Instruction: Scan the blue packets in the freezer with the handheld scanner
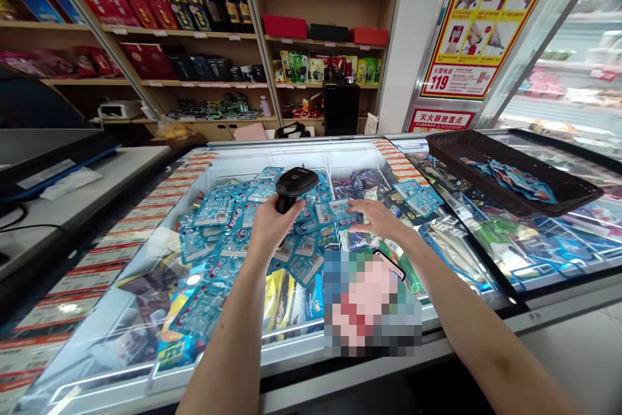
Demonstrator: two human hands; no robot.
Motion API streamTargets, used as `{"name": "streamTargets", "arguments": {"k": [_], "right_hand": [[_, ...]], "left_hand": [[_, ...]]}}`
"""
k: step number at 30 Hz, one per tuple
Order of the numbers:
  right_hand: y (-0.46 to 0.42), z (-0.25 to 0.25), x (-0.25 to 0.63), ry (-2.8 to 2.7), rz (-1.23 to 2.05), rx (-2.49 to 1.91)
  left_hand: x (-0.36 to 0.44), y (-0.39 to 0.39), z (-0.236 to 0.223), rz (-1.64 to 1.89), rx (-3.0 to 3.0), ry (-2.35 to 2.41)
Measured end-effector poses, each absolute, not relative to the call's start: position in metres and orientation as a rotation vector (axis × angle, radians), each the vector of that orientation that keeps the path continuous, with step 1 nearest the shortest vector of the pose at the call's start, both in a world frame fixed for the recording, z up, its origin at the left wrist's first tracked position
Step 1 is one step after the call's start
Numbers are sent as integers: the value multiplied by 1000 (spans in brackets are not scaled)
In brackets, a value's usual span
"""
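My left hand (273,224) is wrapped round the handle of a black barcode scanner (296,182), held upright over a spread of blue packets (214,211). My right hand (376,217) reaches in from the right, its thumb and fingers at the edges of one blue packet (340,209) beside the scanner. This packet appears to be gripped, though part of it is hidden under the fingers. Printed barcode labels show on several packets. The pile lies on the glass top of a freezer chest (233,156). Two more blue packets (420,198) lie apart, right of my right hand.
A dark woven basket (573,190) with several blue packets stands at the right. A phone (396,267) lies near the front edge, partly covered by a blurred patch. Left is a counter (131,172). Stocked shelves (189,33) stand behind.
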State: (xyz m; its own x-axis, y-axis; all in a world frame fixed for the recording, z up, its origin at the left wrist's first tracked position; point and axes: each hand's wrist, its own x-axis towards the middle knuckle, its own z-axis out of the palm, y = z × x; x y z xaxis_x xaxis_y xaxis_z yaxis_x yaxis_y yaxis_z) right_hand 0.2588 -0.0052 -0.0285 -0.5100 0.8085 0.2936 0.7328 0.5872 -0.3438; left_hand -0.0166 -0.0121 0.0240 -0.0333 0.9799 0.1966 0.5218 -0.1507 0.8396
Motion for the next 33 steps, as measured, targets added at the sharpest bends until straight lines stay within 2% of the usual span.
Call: {"name": "streamTargets", "arguments": {"k": [11,17,24,28,33], "right_hand": [[-11,-31,274,-2217,165,-1505],[-6,-40,255,-2093,-27,-1665],[-1,-42,286,-1997,10,-1880],[2,-44,295,-1984,133,-1876],[3,-48,287,-1919,106,-1906]], "left_hand": [[-17,-12,27,1027,1804,1629],[-15,-14,28,1010,1811,1655],[-13,-15,28,998,1826,1665],[-10,-18,31,988,1825,1623],[-7,-21,31,964,1836,1595]]}}
